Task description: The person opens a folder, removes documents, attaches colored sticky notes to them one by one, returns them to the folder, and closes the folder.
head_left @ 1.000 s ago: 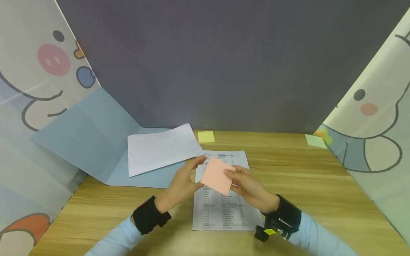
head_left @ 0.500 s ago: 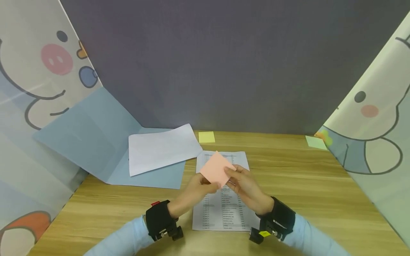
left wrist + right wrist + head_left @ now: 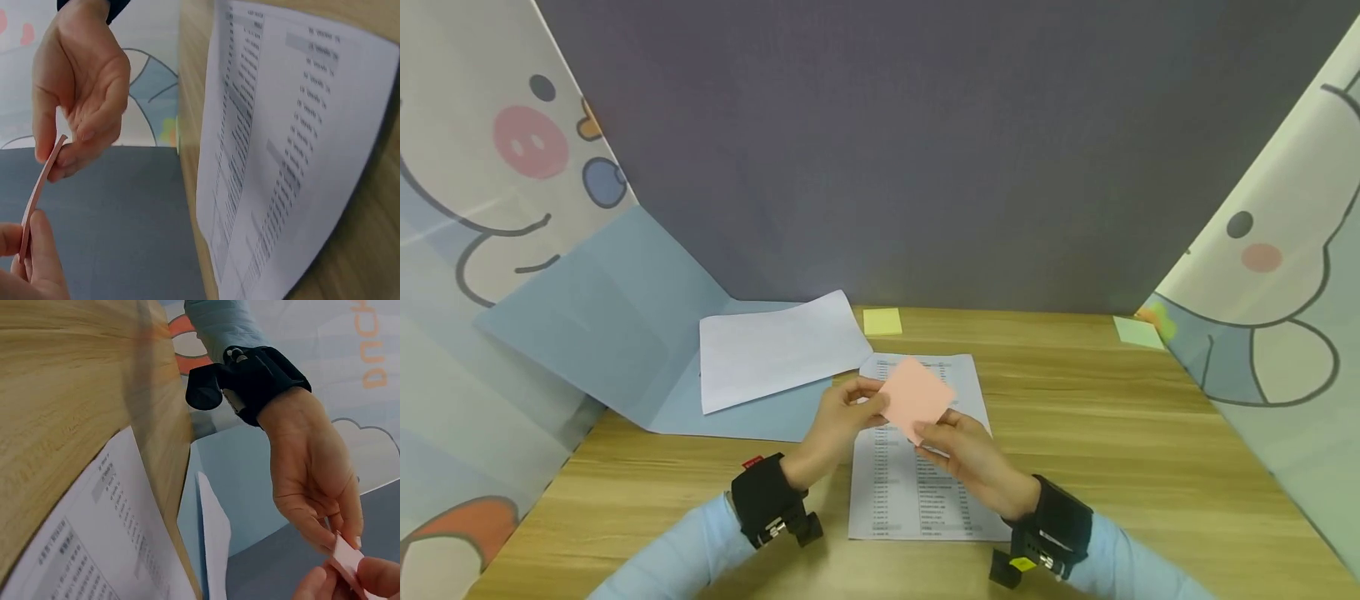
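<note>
A pink sticky note pad (image 3: 917, 398), square and thin, is held up above a printed sheet (image 3: 898, 500) on the table. My left hand (image 3: 841, 421) pinches its left corner between thumb and fingers. At its lower right corner, my right hand (image 3: 973, 458) pinches it too. Edge-on in the left wrist view, the pad (image 3: 39, 194) looks like a thin, slightly bowed stack. The right wrist view has the left hand (image 3: 315, 465) on the pad's far end. Rows of small text cover the printed sheet, which lies flat under both hands.
An open blue folder (image 3: 760, 427) stands at the left, its cover leaning on the side panel. White paper (image 3: 775, 354) lies in it. A yellow sticky note (image 3: 882, 322) lies by the dark back panel (image 3: 910, 150), and a pale green one (image 3: 1138, 332) at the far right.
My left hand first closed on the pad's lower edge, then shifted to its left corner. The right hand slid from the right edge down to the lower right corner. The pad has turned.
</note>
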The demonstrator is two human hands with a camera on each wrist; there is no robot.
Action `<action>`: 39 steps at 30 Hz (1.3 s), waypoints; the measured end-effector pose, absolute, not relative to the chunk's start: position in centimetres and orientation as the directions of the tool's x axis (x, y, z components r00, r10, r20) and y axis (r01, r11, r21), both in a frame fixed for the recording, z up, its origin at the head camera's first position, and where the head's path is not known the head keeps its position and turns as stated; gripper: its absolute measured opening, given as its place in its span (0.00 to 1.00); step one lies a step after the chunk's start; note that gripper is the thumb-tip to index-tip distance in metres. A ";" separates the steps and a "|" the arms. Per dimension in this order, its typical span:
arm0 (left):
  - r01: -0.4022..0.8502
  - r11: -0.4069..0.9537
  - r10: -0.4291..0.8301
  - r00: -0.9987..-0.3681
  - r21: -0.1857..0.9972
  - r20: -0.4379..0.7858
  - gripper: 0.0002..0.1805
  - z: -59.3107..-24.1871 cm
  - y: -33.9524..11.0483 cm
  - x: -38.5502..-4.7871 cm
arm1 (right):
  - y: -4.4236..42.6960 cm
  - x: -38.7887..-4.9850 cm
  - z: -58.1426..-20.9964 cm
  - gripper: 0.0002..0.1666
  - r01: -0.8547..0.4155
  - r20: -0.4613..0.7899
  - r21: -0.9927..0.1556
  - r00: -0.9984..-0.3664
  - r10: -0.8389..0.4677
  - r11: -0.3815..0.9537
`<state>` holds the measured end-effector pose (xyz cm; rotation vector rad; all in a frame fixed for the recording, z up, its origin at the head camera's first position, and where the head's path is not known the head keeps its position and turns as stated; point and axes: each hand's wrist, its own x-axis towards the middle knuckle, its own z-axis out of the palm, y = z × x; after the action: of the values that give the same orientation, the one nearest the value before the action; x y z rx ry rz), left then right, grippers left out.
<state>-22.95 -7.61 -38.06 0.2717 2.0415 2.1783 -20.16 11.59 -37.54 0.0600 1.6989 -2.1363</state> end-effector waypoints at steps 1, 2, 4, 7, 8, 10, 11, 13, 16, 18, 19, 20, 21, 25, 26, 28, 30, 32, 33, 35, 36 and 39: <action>0.029 -0.053 0.246 -0.968 0.998 0.041 0.14 -38.1 -7.8 -23.1 | 11.6 -20.2 -37.5 0.24 0.319 -0.267 -0.933 -0.925 -0.271 -0.168; 0.037 -0.033 0.269 -0.962 0.999 0.045 0.14 -38.0 -8.0 -23.2 | 11.7 -20.4 -37.3 0.25 0.295 -0.252 -0.944 -0.934 -0.253 -0.149; 0.057 0.013 0.321 -0.946 0.998 0.050 0.14 -37.9 -8.5 -23.4 | 12.1 -20.9 -37.0 0.25 0.211 -0.191 -0.974 -0.957 -0.217 -0.076; 0.084 0.095 0.389 -0.920 0.992 0.041 0.14 -37.7 -9.0 -23.6 | 12.7 -21.5 -36.3 0.22 0.086 -0.107 -0.989 -0.978 -0.179 0.123; 0.093 0.118 0.397 -0.917 0.989 0.039 0.14 -37.6 -9.0 -23.6 | 12.8 -21.7 -36.1 0.20 0.062 -0.096 -0.981 -0.978 -0.184 0.181; 0.100 0.137 0.389 -0.920 0.985 0.040 0.13 -37.6 -9.0 -23.7 | 12.9 -21.7 -36.0 0.18 0.028 -0.082 -0.967 -0.975 -0.206 0.252; 0.096 0.138 0.377 -0.925 0.986 0.038 0.13 -37.6 -9.0 -23.7 | 12.9 -21.7 -36.0 0.17 0.032 -0.090 -0.963 -0.974 -0.208 0.266; 0.086 0.131 0.353 -0.935 0.988 0.034 0.14 -37.7 -8.9 -23.7 | 12.8 -21.6 -36.1 0.16 0.042 -0.101 -0.964 -0.971 -0.216 0.261; 0.053 0.115 0.335 -0.942 0.992 0.011 0.16 -38.0 -8.9 -23.6 | 12.8 -21.6 -36.3 0.17 0.057 -0.106 -0.974 -0.971 -0.216 0.218; 0.051 0.133 0.344 -0.939 0.990 0.002 0.16 -38.2 -8.9 -23.4 | 12.8 -21.7 -36.4 0.16 0.065 -0.105 -0.979 -0.972 -0.209 0.191; 0.047 0.147 0.347 -0.938 0.988 -0.007 0.15 -38.3 -9.0 -23.3 | 12.9 -21.7 -36.4 0.16 0.066 -0.103 -0.981 -0.973 -0.207 0.180; 0.050 0.161 0.352 -0.936 0.986 -0.010 0.15 -38.4 -9.0 -23.1 | 13.0 -21.8 -36.4 0.16 0.068 -0.102 -0.983 -0.974 -0.204 0.168; 0.053 0.176 0.357 -0.934 0.983 -0.014 0.14 -38.5 -9.0 -23.0 | 13.1 -21.8 -36.4 0.17 0.070 -0.102 -0.985 -0.974 -0.203 0.161; 0.052 0.190 0.363 -0.932 0.980 -0.020 0.12 -38.7 -9.0 -22.7 | 13.3 -22.0 -36.4 0.17 0.083 -0.110 -0.988 -0.970 -0.215 0.131; 0.053 0.185 0.362 -0.932 0.981 -0.018 0.11 -38.7 -8.9 -22.6 | 13.4 -22.0 -36.3 0.16 0.090 -0.113 -0.990 -0.968 -0.222 0.113; 0.053 0.170 0.361 -0.933 0.984 -0.012 0.11 -38.7 -8.8 -22.6 | 13.4 -22.0 -36.3 0.14 0.106 -0.117 -0.993 -0.964 -0.238 0.056; 0.061 0.163 0.354 -0.935 0.985 -0.001 0.10 -38.7 -8.7 -22.6 | 13.3 -22.1 -36.4 0.10 0.135 -0.126 -0.991 -0.955 -0.267 -0.015; 0.060 0.160 0.346 -0.938 0.985 0.001 0.10 -38.7 -8.6 -22.6 | 13.2 -22.2 -36.6 0.08 0.187 -0.142 -0.976 -0.937 -0.318 -0.115; 0.056 0.153 0.343 -0.939 0.987 0.000 0.10 -38.6 -8.5 -22.6 | 13.1 -22.3 -36.6 0.08 0.221 -0.154 -0.961 -0.925 -0.347 -0.163; 0.055 0.152 0.335 -0.942 0.987 0.001 0.11 -38.6 -8.3 -22.7 | 12.8 -22.3 -36.9 0.11 0.303 -0.174 -0.917 -0.889 -0.423 -0.259; 0.054 0.151 0.333 -0.943 0.987 0.000 0.11 -38.5 -8.2 -22.7 | 12.6 -22.3 -36.9 0.14 0.347 -0.185 -0.888 -0.870 -0.456 -0.301; 0.048 0.161 0.328 -0.944 0.986 -0.008 0.11 -38.5 -7.8 -22.7 | 12.1 -22.3 -37.2 0.20 0.447 -0.199 -0.808 -0.821 -0.535 -0.385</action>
<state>-22.69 -7.84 -38.54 0.3663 2.2151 1.8673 -22.31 12.08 -37.17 -0.1255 1.2492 -2.2101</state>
